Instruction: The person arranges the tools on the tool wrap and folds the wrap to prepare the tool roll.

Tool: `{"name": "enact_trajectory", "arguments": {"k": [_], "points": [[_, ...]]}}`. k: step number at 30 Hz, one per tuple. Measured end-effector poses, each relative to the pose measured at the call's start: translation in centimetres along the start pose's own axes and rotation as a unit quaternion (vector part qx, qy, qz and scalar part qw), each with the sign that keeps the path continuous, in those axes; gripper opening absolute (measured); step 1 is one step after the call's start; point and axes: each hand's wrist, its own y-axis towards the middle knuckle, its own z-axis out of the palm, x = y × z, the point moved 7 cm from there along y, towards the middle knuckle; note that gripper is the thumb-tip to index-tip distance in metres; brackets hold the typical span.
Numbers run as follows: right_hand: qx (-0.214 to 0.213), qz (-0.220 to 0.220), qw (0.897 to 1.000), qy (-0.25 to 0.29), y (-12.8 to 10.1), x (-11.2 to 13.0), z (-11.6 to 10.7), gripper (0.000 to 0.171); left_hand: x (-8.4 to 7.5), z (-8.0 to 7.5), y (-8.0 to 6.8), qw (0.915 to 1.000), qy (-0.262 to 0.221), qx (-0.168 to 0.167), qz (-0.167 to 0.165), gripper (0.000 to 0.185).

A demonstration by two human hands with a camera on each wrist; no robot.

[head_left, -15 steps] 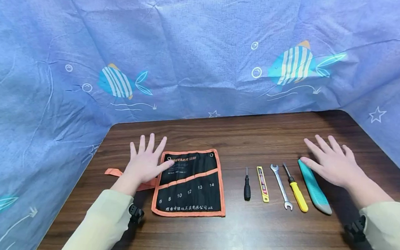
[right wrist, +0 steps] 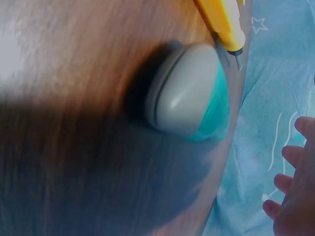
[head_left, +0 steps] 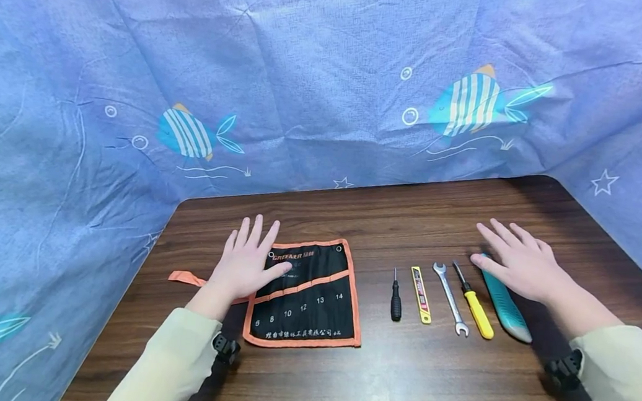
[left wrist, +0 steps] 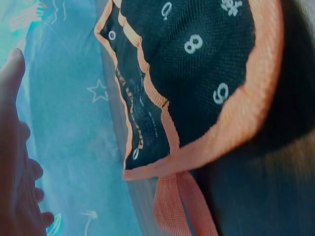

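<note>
My left hand (head_left: 245, 267) is spread with straight fingers over the left edge of a black tool pouch (head_left: 313, 312) with orange trim and numbered pockets. The pouch lies flat, an orange strap (head_left: 186, 277) reaching out from its left side. My right hand (head_left: 529, 268), fingers extended, hovers by a teal and grey utility knife (head_left: 504, 303) and overlaps its upper end in the head view. Left of the knife lie a yellow-handled screwdriver (head_left: 478, 314), an open-ended wrench (head_left: 451, 296), a narrow yellow packet (head_left: 420, 294) and a small black screwdriver (head_left: 396, 302). Neither hand holds anything.
The brown wooden table (head_left: 375, 378) has rounded far corners. A blue cloth (head_left: 317, 88) printed with fish hangs behind it and along both sides. Dark wrist devices (head_left: 225, 347) sit at both sleeves.
My left hand has shifted right, further over the pouch. The right hand has moved a little left, covering more of the utility knife's upper end. The tools and pouch have stayed put.
</note>
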Motion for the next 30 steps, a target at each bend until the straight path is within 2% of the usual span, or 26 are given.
{"name": "enact_trajectory", "arguments": {"k": [5,15,21,30], "points": [[0.001,-0.004,1.000,0.023,-0.1,0.4,0.0,0.076,-0.6,0.0,-0.1,0.9993,-0.036,-0.013,0.001,0.088],[-0.025,-0.035,0.997,0.069,-0.1,1.2,-0.2,0.078,-0.9,0.8,-0.3,0.9947,-0.103,-0.007,0.003,0.085],[-0.039,-0.026,0.994,0.100,-0.3,0.7,-0.2,0.080,-1.2,1.0,-0.6,0.9891,-0.145,-0.021,0.015,0.083],[-0.019,-0.001,0.989,0.148,-0.5,0.2,0.0,0.078,-1.4,1.1,-0.8,0.9834,-0.175,-0.040,0.026,0.080]]}}
